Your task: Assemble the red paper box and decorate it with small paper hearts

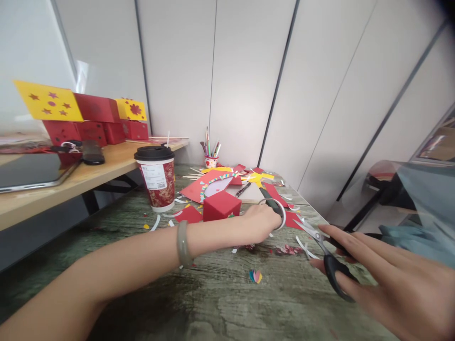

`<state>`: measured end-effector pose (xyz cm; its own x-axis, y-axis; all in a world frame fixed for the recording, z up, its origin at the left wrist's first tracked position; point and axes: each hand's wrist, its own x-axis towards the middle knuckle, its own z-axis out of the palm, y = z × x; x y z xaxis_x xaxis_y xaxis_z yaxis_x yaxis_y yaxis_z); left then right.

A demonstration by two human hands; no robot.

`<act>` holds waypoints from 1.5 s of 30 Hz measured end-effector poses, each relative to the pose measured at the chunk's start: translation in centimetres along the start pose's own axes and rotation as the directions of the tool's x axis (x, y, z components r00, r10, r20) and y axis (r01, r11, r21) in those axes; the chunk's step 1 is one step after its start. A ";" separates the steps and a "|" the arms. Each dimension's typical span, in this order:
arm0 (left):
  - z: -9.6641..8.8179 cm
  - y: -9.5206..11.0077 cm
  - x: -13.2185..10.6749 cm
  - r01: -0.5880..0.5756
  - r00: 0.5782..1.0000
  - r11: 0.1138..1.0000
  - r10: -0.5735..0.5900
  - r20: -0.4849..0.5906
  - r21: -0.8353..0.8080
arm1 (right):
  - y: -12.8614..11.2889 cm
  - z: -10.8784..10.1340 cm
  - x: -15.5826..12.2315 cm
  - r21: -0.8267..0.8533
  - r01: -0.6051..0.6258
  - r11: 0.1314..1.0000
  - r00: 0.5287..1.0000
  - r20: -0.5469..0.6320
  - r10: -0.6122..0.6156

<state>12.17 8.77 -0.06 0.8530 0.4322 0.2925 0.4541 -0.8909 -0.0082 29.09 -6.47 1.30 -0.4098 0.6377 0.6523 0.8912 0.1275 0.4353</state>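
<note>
My left hand [259, 222] reaches across the grey-green table [213, 303], a pale bangle on its wrist. Its fingers are curled on a dark-handled tool with a silver ring [274, 207]. Just left of it stands a red paper box [221, 204]. My right hand [394, 284] is at the lower right and holds black-handled scissors [329, 258], whose slightly parted blades point left towards the left hand. Its outer fingers are stretched out. A small multicoloured paper heart [255, 276] lies between my arms.
A lidded paper cup [156, 177] stands to the left. Behind the box lie red and yellow paper pieces [209, 185], white strips and a cup of brushes [210, 158]. A wooden shelf [106, 168] at left carries red boxes, yellow cards and a tablet.
</note>
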 end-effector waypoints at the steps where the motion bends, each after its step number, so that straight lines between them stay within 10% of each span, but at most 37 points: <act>1: 0.2 0.0 0.0 -0.005 1.000 1.000 0.005 0.003 -0.014 | 0.0 0.1 -0.1 -0.001 -0.002 1.000 1.000 0.004 0.002; 11: -5.2 -0.6 -3.9 -0.012 0.935 0.923 -0.127 -0.333 -0.384 | 0.2 -0.1 -0.5 -0.083 0.085 0.993 0.995 0.060 -0.081; 15: -7.3 0.7 -6.0 -0.196 0.917 0.944 0.081 -0.390 -0.265 | -0.4 -0.5 0.2 -0.087 0.168 0.982 0.983 0.092 -0.160; 21: -6.7 1.3 -6.9 -0.261 0.926 0.954 0.291 -0.240 0.148 | -1.7 -1.4 1.3 -0.136 0.277 0.951 0.959 0.105 -0.265; 34: -6.9 1.4 -7.7 -0.340 0.882 0.867 0.428 -0.197 0.364 | -2.4 -1.5 2.4 -0.123 0.304 0.945 0.947 0.150 -0.285; 45: -5.6 0.5 -7.9 -0.369 0.738 0.841 0.523 -0.425 0.395 | -3.0 -0.8 3.0 -0.097 0.236 0.967 0.952 0.223 -0.210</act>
<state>4.23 4.08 2.96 0.7581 -0.2067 0.6185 0.1689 -0.8538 -0.4924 25.01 -5.56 2.49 -0.5338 0.7496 0.3912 0.7460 0.1997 0.6353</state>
